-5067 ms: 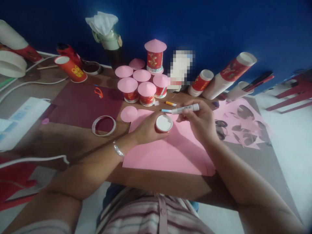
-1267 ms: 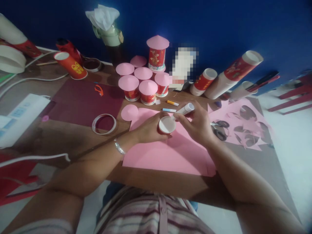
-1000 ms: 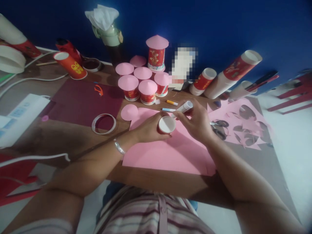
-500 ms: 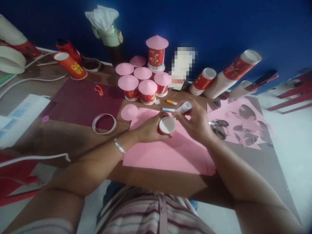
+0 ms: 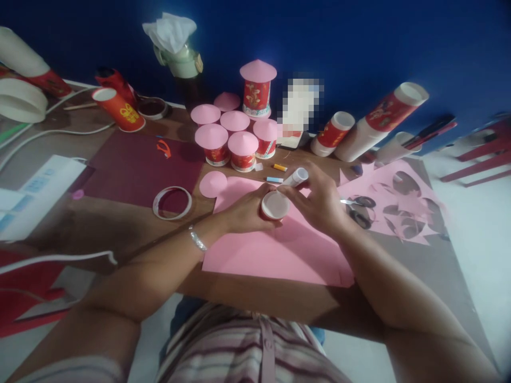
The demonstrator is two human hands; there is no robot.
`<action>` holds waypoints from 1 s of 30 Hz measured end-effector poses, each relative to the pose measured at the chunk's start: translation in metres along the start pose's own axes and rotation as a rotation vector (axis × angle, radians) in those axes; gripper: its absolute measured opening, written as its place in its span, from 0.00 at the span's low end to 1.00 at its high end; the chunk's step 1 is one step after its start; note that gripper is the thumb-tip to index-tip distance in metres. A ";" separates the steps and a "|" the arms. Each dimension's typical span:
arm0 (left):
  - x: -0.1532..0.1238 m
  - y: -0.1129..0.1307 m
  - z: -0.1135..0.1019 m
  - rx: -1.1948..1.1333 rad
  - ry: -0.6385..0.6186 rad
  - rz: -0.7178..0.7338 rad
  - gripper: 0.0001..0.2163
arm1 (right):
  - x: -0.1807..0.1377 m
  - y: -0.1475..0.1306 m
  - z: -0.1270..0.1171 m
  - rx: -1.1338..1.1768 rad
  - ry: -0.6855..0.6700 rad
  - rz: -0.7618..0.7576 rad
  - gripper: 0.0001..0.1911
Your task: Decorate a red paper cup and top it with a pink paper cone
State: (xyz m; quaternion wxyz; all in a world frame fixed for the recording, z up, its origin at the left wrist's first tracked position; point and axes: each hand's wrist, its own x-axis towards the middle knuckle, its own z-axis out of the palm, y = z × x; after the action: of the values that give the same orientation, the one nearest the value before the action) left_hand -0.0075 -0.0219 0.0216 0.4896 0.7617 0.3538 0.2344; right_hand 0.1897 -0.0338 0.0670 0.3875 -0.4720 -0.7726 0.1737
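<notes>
My left hand point(image 5: 253, 209) is wrapped round a small paper cup point(image 5: 275, 205), its pale round end facing up. In my right hand point(image 5: 319, 197) is a white glue stick point(image 5: 296, 178), tilted, with its lower end at the far rim of the cup. Both hands are over a large pink paper sheet point(image 5: 275, 260). A loose pink paper cone point(image 5: 213, 184) lies by the sheet's far left corner. Beyond it stand several red cups capped with pink cones point(image 5: 243, 143), one of them raised higher point(image 5: 257, 90).
Scissors point(image 5: 361, 210) lie on cut pink scraps point(image 5: 383, 186) at the right. A roll of tape point(image 5: 172, 203) rests at the left by a maroon sheet point(image 5: 139, 170). Stacked paper cups point(image 5: 377, 119) lean at the back right. An orange cup point(image 5: 118, 110) stands back left.
My right hand has shifted slightly left with the glue stick, moving along the far rim of the cup. The left hand stays around the cup.
</notes>
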 end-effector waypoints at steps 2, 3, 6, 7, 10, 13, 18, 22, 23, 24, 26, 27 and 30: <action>0.000 -0.001 0.000 0.003 0.008 0.027 0.27 | 0.002 0.000 0.001 -0.003 -0.022 -0.003 0.08; 0.000 -0.001 0.000 0.002 0.008 0.036 0.25 | 0.004 -0.001 0.001 -0.004 -0.035 -0.005 0.09; 0.000 0.000 0.000 -0.010 -0.020 0.021 0.23 | 0.009 -0.003 0.002 -0.003 -0.068 -0.027 0.08; 0.000 0.001 0.000 -0.013 -0.027 0.006 0.24 | 0.011 -0.004 0.003 -0.005 -0.076 -0.034 0.08; -0.001 0.003 -0.001 -0.004 -0.008 -0.034 0.29 | 0.014 -0.002 0.005 -0.009 -0.097 -0.043 0.08; 0.000 0.003 -0.001 0.004 0.000 -0.049 0.30 | 0.014 0.000 0.005 0.027 -0.079 -0.013 0.09; 0.000 0.002 -0.001 -0.023 -0.025 -0.031 0.30 | 0.011 -0.001 0.001 0.078 -0.037 -0.010 0.11; 0.000 0.003 -0.002 -0.049 -0.047 -0.004 0.21 | 0.010 -0.005 -0.001 0.042 -0.090 -0.054 0.09; 0.000 0.003 -0.002 -0.057 -0.051 0.012 0.20 | 0.010 -0.005 -0.001 0.025 -0.096 -0.059 0.09; 0.000 0.003 -0.002 -0.066 -0.053 0.025 0.19 | 0.011 -0.005 0.000 0.008 -0.100 -0.061 0.08; 0.000 0.002 -0.001 -0.073 -0.052 0.037 0.19 | 0.012 -0.005 0.001 -0.010 -0.110 -0.068 0.08; 0.001 0.001 -0.001 -0.073 -0.050 0.034 0.19 | 0.012 -0.006 0.002 -0.012 -0.114 -0.073 0.07; 0.001 -0.002 0.000 -0.081 -0.047 0.011 0.19 | 0.015 -0.006 0.003 -0.017 -0.122 -0.090 0.07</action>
State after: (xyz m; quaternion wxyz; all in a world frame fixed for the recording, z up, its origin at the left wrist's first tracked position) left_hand -0.0073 -0.0212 0.0198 0.5269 0.7485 0.3281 0.2334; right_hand 0.1798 -0.0236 0.0750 0.3430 -0.4287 -0.8167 0.1778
